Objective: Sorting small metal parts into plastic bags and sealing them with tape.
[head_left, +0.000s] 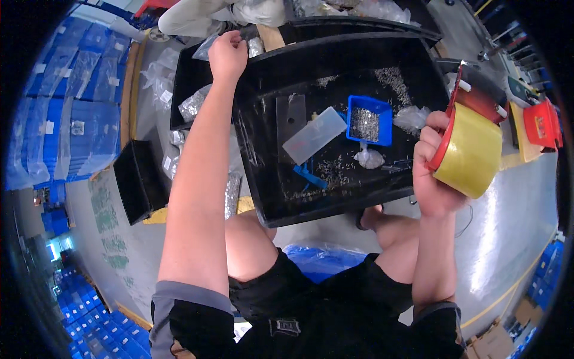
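Note:
My right hand [431,173] is wrapped around a red tape dispenser [459,90] carrying a wide yellow roll of tape [472,149], raised beside the right edge of a large black tray [263,173]. Stretched out past the tray's far left corner is my left hand [229,57], its fingers curled near clear plastic bags [255,46]; what they hold, if anything, is hidden. Inside the tray sit a blue bin [386,128] filled with small metal parts [363,124], a translucent plastic lid [315,135], small bags [369,157] and loose metal parts [391,81].
Filled plastic bags [194,105] lie in a black container left of the tray. Another black bin [139,179] stands at the left. Blue crates [78,113] wrapped in film are stacked far left. A red container [542,124] is at the right. A person's pale-clothed legs [197,18] show beyond the tray.

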